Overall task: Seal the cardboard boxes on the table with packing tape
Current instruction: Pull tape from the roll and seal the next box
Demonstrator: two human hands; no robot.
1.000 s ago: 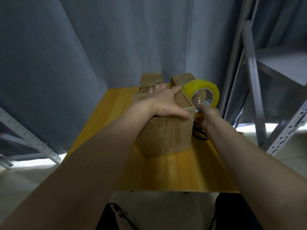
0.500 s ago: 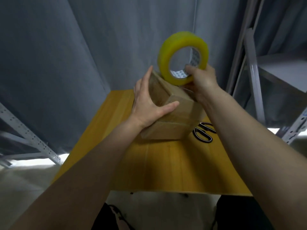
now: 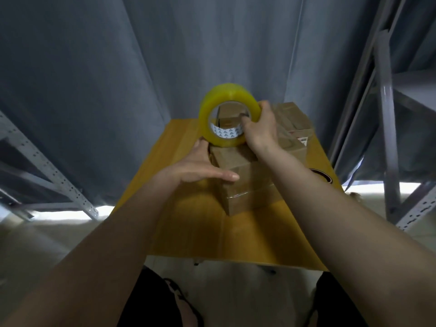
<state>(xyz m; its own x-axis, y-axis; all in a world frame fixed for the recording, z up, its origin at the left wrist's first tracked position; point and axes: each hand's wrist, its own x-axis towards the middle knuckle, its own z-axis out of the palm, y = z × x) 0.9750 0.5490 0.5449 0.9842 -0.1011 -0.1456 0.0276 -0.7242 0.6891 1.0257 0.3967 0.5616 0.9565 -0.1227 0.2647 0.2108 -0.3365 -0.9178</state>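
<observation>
We see the right hand gripping the tape roll, upright on the box just below it. Left hand, fingers straight, presses the box's left side.

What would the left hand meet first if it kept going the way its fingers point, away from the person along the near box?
Likely the tape roll: the left hand lies along the near box, fingers toward the far end, where the right hand holds the roll. Depth is unclear.
</observation>
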